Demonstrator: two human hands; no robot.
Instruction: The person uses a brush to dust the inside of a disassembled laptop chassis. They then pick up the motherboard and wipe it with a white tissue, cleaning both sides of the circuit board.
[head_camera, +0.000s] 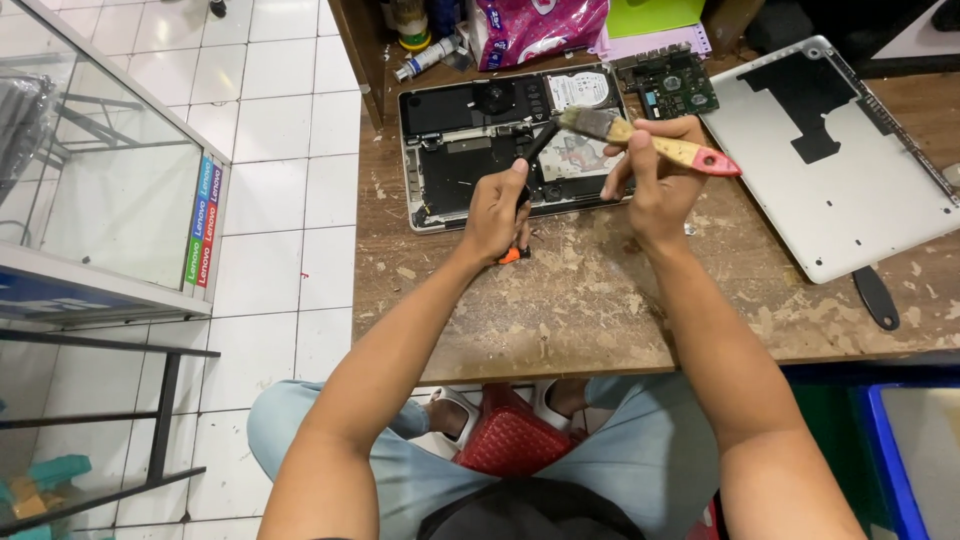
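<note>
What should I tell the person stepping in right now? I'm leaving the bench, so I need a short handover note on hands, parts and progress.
Left hand: gripping a black tool with an orange end, tip over the opened laptop.
Right hand: holding a paintbrush, bristles over the laptop's insides.
Parts: bottom cover lies off to the right on the wooden table; a green circuit board sits behind the laptop.
Done: cover off, board out.
Left: brushing in hand; nothing refitted yet.
</note>
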